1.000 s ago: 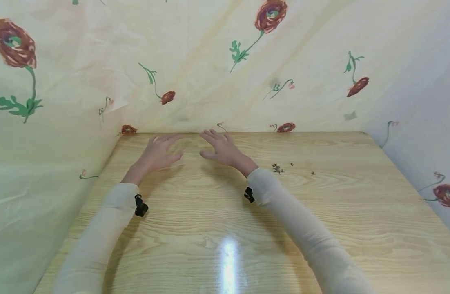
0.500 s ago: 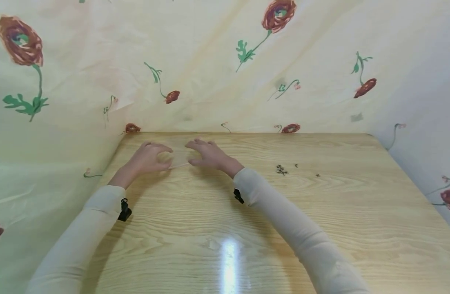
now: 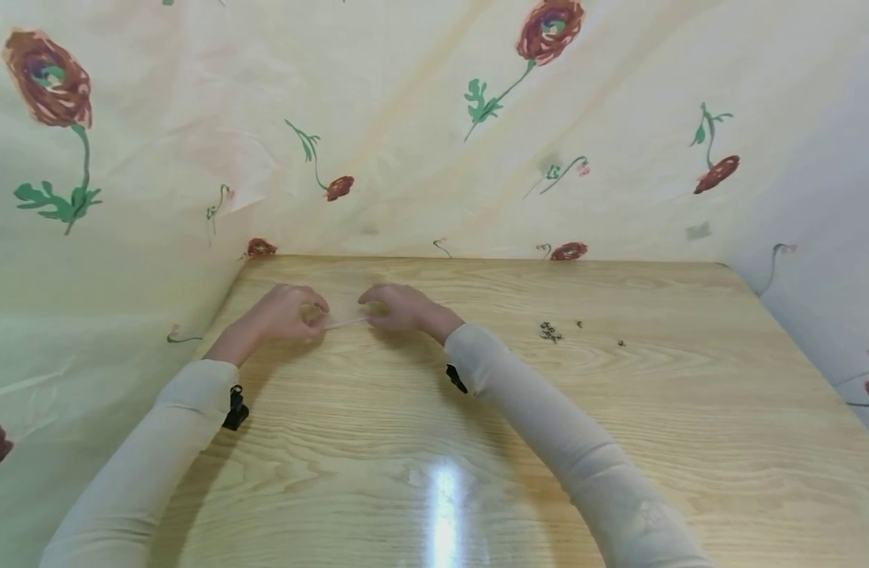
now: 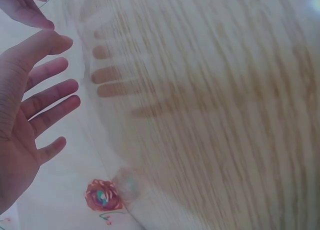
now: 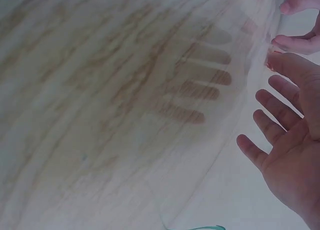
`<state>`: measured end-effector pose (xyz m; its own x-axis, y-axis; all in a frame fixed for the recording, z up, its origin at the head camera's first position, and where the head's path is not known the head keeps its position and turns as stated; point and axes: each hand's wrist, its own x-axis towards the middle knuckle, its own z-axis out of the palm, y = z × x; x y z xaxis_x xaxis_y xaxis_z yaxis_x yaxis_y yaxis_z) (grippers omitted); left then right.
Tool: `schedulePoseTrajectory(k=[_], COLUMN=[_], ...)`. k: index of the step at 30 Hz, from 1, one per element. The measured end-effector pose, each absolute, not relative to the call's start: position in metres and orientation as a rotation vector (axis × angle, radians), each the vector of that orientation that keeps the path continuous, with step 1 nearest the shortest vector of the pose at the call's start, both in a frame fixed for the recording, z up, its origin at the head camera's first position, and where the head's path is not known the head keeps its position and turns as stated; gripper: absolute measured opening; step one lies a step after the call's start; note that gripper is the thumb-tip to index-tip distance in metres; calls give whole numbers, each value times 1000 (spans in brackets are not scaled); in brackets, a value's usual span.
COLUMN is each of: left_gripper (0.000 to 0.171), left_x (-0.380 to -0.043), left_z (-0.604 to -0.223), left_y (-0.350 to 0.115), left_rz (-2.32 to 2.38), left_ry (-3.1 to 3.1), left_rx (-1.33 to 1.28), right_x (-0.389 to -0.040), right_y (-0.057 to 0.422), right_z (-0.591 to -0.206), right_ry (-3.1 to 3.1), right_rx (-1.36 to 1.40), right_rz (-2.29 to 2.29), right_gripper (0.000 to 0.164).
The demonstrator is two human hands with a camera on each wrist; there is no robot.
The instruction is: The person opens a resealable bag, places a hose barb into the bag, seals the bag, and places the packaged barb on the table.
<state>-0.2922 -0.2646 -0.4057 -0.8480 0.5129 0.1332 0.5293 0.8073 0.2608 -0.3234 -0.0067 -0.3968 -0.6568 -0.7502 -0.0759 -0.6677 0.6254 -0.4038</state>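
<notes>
Near the back left of the table, my left hand (image 3: pixel 289 312) and right hand (image 3: pixel 399 306) face each other with fingers bent. Between their thumbs and fingertips stretches a thin see-through plastic piece with a straight pinkish edge (image 3: pixel 345 323); each hand pinches one end. Its exact kind is too faint to tell. In the left wrist view the left hand (image 4: pixel 37 100) has its lower fingers spread, with the other hand's fingertips just above its thumb. The right wrist view shows the right hand (image 5: pixel 290 120) likewise, a reddish bit at its thumb tip.
On the wood-grain table (image 3: pixel 378 442), right of the hands, lies a small heap of dark metal pieces (image 3: pixel 550 332). Two single pieces lie apart from it, one a small metal piece (image 3: pixel 621 343) farther right. A flowered cloth (image 3: pixel 406 142) walls the back and sides.
Both hands have come down and toward the left, and their spread fingers have bent in. The plastic piece's pinkish edge now shows stretched between them. The whole view has shifted slightly.
</notes>
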Motion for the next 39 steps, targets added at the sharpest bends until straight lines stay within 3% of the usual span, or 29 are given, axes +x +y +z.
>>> schedulePoseTrajectory(k=[32,39], left_gripper=[36,38], left_x=[-291,-292], left_z=[-404,-406], left_y=[-228,-220], left_rz=[-536,-558], left_ry=[-3040,-3039], left_rx=[-925,-944], right_x=[-331,-328], right_y=[12,21], right_z=[-405,-405], right_ry=[2635,2637], right_rx=[-1165,-1279], right_rz=[-417,-355], right_gripper=[47,42])
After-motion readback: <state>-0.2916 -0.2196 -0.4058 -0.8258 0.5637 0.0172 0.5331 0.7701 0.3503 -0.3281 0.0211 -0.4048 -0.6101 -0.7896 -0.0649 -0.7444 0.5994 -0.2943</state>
